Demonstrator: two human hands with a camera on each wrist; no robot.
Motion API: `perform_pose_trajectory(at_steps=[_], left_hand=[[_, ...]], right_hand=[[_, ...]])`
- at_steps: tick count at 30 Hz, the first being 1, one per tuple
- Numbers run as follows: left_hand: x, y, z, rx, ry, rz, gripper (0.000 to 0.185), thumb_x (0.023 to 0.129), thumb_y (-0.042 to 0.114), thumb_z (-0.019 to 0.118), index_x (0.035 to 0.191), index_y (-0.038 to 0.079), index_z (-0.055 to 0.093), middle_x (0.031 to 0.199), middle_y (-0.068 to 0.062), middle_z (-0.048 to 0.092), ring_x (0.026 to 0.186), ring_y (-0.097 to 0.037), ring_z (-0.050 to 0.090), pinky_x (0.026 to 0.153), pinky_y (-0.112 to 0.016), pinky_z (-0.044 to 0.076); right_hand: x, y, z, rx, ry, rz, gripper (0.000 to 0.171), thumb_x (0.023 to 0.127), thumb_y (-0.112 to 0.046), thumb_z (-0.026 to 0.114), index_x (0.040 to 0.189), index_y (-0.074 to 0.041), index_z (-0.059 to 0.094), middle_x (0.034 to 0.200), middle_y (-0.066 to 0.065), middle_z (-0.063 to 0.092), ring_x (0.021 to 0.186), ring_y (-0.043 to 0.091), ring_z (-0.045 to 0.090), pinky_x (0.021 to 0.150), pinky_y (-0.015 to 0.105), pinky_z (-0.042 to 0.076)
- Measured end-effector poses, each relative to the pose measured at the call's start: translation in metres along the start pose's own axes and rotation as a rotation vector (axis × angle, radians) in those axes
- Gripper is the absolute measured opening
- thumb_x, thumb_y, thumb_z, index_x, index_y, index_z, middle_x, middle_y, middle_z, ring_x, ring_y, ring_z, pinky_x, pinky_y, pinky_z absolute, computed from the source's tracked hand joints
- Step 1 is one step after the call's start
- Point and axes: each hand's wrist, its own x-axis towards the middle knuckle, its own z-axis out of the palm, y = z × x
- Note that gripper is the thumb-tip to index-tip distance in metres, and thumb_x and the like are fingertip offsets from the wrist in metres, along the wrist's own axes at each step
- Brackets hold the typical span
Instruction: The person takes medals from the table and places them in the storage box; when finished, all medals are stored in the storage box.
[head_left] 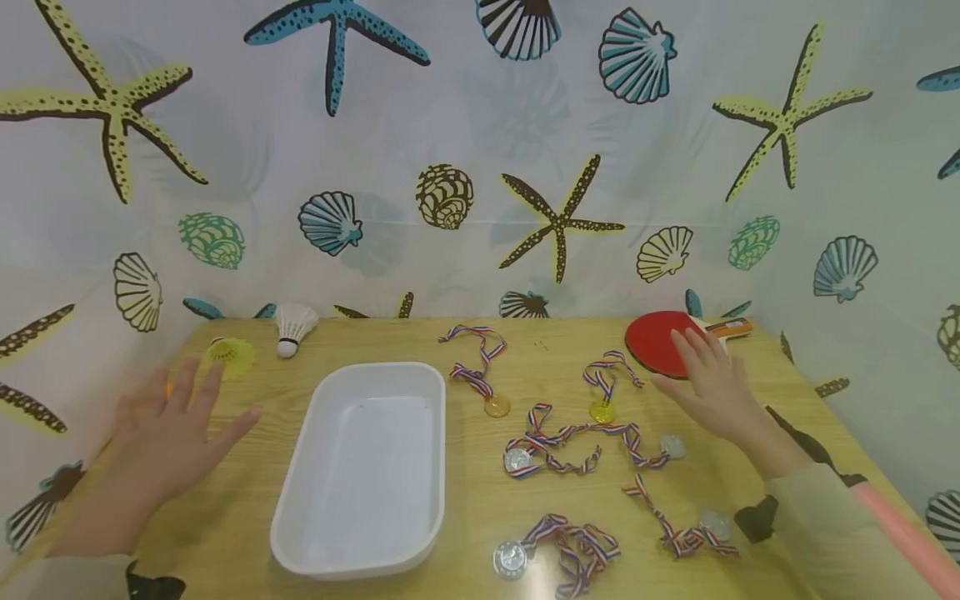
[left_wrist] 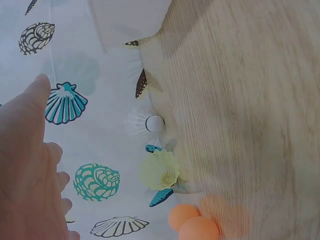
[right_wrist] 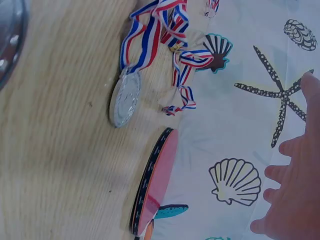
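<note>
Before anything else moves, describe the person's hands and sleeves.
The left hand and right hand are ungloved. Pale cream sleeves end at the wrists, with a dark patch beside each cuff; a pink strip edges the right sleeve.

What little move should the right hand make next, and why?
Perhaps lower the right hand towards the yellow medal: the hand holds nothing, and that medal lies loose on the table, on the right hand's side of the tray.
</note>
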Motion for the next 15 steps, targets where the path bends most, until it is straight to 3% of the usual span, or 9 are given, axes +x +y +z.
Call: perform_pose_trajectory(at_steps=[10, 15], left_hand=[[-0.004, 0.012, 0.005, -0.025, -0.003, 0.049, 0.084, 0.092, 0.057, 0.036, 0.146, 0.000, 0.005, 0.147, -0.029, -0.006, 0.129, -0.049, -0.017, 0.090, -0.068, -0.020], [-0.006, 0.017, 0.011, -0.040, 0.014, 0.097, 0.082, 0.093, 0.053, 0.040, 0.146, -0.001, 0.009, 0.148, -0.029, 0.000, 0.131, -0.049, -0.012, 0.093, -0.072, -0.008]], right_hand=[[0.005, -0.042, -0.004, 0.127, -0.003, -0.155, 0.071, 0.092, -0.040, 0.052, 0.143, 0.001, 0.025, 0.148, 0.023, 0.018, 0.136, 0.040, 0.002, 0.103, 0.063, -0.001], [0.010, -0.062, 0.001, 0.180, -0.020, -0.241, 0.070, 0.091, -0.036, 0.054, 0.143, 0.000, 0.026, 0.147, 0.020, 0.022, 0.136, 0.037, 0.005, 0.105, 0.060, 0.004]])
